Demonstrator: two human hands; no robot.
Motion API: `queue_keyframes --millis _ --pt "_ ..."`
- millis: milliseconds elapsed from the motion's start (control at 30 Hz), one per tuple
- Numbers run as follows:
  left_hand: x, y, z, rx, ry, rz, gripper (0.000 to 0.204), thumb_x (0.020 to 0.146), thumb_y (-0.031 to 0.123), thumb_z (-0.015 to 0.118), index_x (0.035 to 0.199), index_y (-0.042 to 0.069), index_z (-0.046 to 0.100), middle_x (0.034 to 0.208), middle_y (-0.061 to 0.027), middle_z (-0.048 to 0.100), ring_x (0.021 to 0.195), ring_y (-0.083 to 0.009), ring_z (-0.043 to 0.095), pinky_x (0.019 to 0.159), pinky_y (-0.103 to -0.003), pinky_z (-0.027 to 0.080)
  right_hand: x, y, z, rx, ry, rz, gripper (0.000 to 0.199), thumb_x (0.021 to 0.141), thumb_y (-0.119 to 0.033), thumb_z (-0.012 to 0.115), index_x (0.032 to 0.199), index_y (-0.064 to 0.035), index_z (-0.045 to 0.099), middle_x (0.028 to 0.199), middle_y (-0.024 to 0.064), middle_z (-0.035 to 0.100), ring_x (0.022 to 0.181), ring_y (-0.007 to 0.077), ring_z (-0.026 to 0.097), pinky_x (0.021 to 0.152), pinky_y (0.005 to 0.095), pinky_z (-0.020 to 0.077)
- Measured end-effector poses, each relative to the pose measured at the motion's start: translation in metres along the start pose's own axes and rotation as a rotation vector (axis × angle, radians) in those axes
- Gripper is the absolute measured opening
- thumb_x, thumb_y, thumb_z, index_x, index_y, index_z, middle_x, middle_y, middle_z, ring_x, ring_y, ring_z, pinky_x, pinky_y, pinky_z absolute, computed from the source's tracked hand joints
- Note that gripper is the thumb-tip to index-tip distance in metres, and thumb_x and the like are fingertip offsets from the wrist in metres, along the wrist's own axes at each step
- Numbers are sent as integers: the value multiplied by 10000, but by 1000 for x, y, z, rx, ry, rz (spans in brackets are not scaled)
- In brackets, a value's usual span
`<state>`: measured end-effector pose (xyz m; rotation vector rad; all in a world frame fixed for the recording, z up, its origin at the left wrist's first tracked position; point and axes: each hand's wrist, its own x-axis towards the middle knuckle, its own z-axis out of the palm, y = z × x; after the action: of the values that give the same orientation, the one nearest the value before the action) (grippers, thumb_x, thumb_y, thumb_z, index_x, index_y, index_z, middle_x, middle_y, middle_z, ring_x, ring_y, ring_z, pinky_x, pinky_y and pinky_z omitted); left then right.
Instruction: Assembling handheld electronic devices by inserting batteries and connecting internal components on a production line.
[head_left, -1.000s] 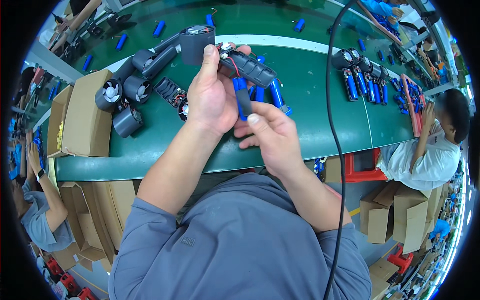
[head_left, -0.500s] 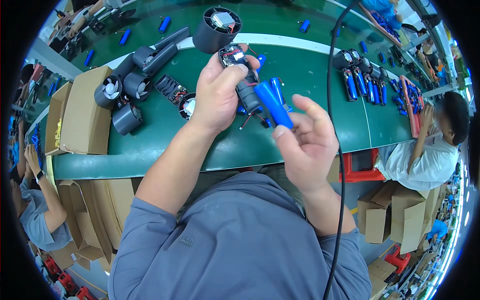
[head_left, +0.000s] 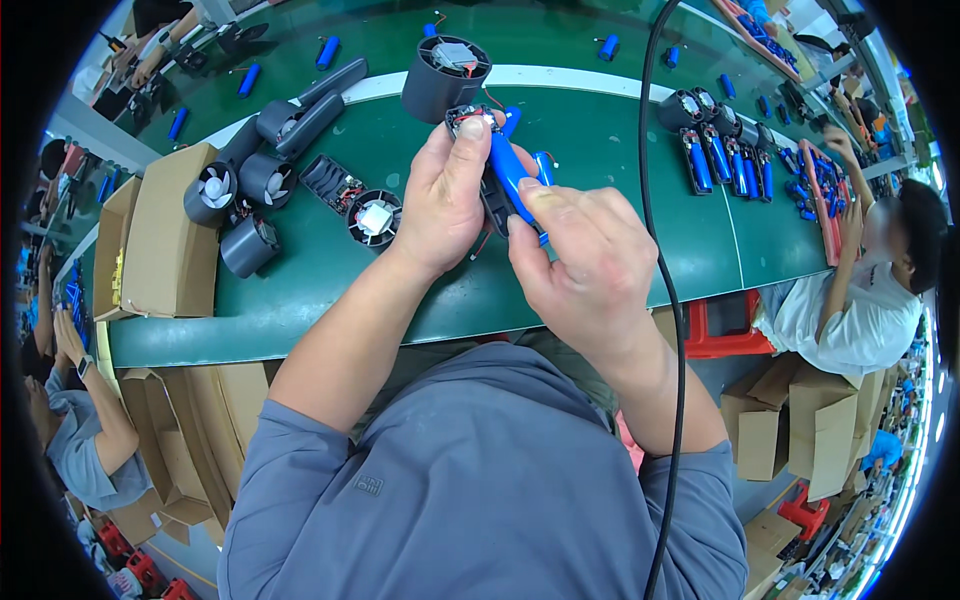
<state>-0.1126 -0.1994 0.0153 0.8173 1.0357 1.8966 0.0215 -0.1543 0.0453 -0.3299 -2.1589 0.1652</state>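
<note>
So my right hand (head_left: 590,260) is nearest, thumb and index pinched on the lower end of one blue battery (head_left: 512,172), which lies along a dark handle (head_left: 497,212) above the bench (head_left: 590,125), a bit in from its near edge. Left hand (head_left: 440,195) is wrapped round that handle, thumb up by the wires. Can't tell if the battery's fully seated, since fingers cover the ends. If you're doing this, I'd line it up lengthwise first, tuck the wires aside so nothing gets pinched, then press evenly instead of jamming one end. The handle's one fan head (head_left: 435,85) points away from me. Counting outward: one open fan unit (head_left: 375,218) just left of my hands, one cardboard box (head_left: 175,235) at the bench's left edge, four fan heads (head_left: 250,245) bunched beside it, and at least one loose battery (head_left: 543,168) behind my fingers. Toward the far right corner, I make it five battery-fitted units (head_left: 697,165), then one pink tray (head_left: 828,215) at the right edge.
</note>
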Motion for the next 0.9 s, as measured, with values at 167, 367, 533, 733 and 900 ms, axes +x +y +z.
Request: queue_keyframes --millis 167,367,533,733,900 --pt "2 3 -1 -70 -10 -70 421 973 380 453 1133 -5 510 917 -136 622 830 -192 607 772 -331 499 2 4 5 25 37 -20 293 640 -66 726 928 -40 681 787 54 655 709 221 568 643 326 480" --pt "3 3 -7 -87 -68 -176 339 954 307 523 1112 8 528 933 -117 625 859 -190 616 784 -333 507 -9 9 1 119 3 48 303 650 -72 741 949 -63 692 983 105 611 806 258 530 689 336 446" --pt "4 4 -9 -86 -105 -134 290 914 219 591 1108 12 532 939 -126 634 855 -192 623 785 -337 520 -18 17 7 293 -26 188 389 683 -38 749 1062 -69 666 1172 193 495 892 236 548 707 312 472" --pt "0 5 0 -207 -100 -128 279 907 179 593 1119 15 514 1006 -166 635 896 -237 637 812 -383 529 -20 6 3 1134 21 928 381 795 -57 705 1126 43 548 955 99 589 694 87 577 537 191 464" --pt "-7 -3 -2 -79 -114 -5 295 905 178 595 1130 17 491 1003 -176 634 867 -234 644 764 -357 545 -18 9 -5 1083 -182 1009 256 817 -61 671 1018 60 568 735 40 614 557 63 556 472 200 438"
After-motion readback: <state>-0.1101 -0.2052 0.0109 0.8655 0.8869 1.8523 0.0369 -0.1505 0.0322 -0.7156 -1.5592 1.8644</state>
